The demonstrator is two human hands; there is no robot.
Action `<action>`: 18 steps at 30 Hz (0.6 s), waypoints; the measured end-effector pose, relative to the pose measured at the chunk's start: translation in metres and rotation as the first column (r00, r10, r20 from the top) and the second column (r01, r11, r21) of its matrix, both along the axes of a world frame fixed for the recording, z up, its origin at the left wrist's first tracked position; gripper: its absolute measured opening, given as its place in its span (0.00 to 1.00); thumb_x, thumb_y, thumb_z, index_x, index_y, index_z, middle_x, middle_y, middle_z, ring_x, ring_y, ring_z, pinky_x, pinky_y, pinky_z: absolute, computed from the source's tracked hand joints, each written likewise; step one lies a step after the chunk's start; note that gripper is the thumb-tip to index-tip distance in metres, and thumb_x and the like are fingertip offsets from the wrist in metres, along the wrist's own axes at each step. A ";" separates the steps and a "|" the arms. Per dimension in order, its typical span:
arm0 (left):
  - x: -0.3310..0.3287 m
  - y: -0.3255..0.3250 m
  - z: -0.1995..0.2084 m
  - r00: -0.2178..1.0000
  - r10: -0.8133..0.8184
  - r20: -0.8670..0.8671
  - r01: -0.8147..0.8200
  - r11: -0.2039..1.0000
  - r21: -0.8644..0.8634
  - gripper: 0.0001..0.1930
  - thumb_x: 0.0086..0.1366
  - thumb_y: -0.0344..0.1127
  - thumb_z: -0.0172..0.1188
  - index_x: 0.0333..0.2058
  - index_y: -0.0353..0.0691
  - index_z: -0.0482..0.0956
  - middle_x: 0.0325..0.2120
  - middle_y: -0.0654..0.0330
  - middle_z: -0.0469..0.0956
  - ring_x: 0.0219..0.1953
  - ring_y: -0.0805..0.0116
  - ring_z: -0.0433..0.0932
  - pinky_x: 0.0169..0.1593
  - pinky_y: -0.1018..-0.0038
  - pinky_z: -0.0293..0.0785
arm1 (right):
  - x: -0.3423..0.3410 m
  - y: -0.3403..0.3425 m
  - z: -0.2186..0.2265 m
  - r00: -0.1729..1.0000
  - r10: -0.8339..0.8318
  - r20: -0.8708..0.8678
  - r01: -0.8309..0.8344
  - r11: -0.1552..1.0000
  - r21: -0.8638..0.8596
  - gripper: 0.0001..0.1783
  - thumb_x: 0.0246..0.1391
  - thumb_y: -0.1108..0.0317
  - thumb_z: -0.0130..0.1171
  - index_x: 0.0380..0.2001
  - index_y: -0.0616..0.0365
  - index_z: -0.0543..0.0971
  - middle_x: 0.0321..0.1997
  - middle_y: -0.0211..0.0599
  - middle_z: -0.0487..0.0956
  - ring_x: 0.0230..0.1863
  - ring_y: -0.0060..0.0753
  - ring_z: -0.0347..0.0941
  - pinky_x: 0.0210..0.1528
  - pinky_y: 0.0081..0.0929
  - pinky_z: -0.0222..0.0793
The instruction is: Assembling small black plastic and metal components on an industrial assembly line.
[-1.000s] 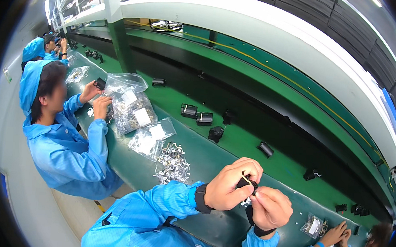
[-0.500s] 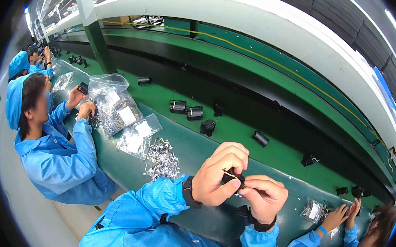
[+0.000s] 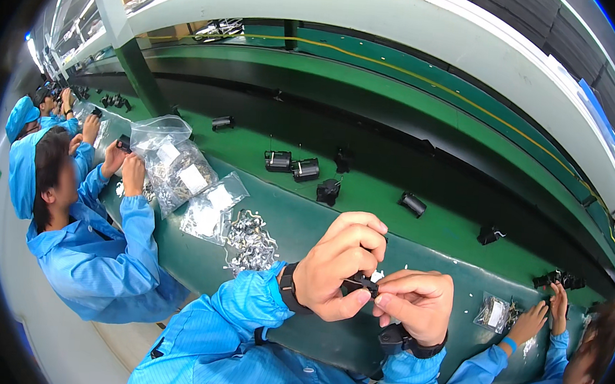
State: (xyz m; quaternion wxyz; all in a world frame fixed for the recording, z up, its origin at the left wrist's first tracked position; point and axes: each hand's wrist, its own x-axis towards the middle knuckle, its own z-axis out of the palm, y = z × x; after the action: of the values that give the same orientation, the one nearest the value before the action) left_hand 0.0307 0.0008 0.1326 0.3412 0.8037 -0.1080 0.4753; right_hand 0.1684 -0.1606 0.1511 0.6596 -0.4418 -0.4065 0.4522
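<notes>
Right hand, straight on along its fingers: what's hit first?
The small black part; the right hand seems to touch it at the fingertips. Beyond it sits the left hand. Exact depth is unclear in this view.

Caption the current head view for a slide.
Left hand and right hand hold a small black part over a green bench, near a heap of small metal pieces.

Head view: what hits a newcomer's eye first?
Probably the bare left hand and bare right hand at lower centre, both on a small black plastic-looking part. Next, a loose heap of small silvery metal-looking pieces left of the hands on the dark green bench, with a bulging clear plastic bag beyond. Then the black, rounded parts scattered on the bright green surface behind.
</notes>
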 end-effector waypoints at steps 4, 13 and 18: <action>0.001 0.000 0.000 0.994 -0.104 -0.040 0.104 0.995 0.000 0.13 0.63 0.44 0.59 0.32 0.39 0.72 0.39 0.50 0.76 0.50 0.44 0.73 0.54 0.52 0.71 | 0.009 -0.002 0.002 0.996 0.094 0.011 -0.094 0.996 -0.010 0.07 0.54 0.85 0.68 0.38 0.72 0.86 0.37 0.51 0.86 0.31 0.31 0.84 0.26 0.21 0.80; 0.002 -0.002 -0.004 0.991 -0.121 -0.063 0.125 0.990 0.065 0.14 0.63 0.45 0.58 0.31 0.39 0.72 0.37 0.52 0.76 0.50 0.45 0.73 0.51 0.54 0.72 | 0.026 0.010 -0.018 0.943 0.299 -0.144 -0.319 0.937 -0.140 0.03 0.54 0.84 0.69 0.33 0.70 0.85 0.30 0.46 0.85 0.27 0.29 0.83 0.25 0.22 0.79; 0.001 0.002 0.000 0.990 -0.123 -0.068 0.128 0.988 0.087 0.14 0.63 0.45 0.58 0.31 0.39 0.72 0.36 0.52 0.76 0.48 0.45 0.73 0.51 0.54 0.72 | 0.021 0.019 -0.033 0.819 0.415 -0.396 -0.462 0.886 -0.027 0.05 0.56 0.82 0.66 0.36 0.69 0.84 0.31 0.45 0.85 0.26 0.30 0.83 0.24 0.22 0.78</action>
State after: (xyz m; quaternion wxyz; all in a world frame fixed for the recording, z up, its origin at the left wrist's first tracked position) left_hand 0.0319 0.0027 0.1331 0.3367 0.8245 -0.1692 0.4221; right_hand 0.1892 -0.1415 0.1180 0.5752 -0.2799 -0.3337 0.6924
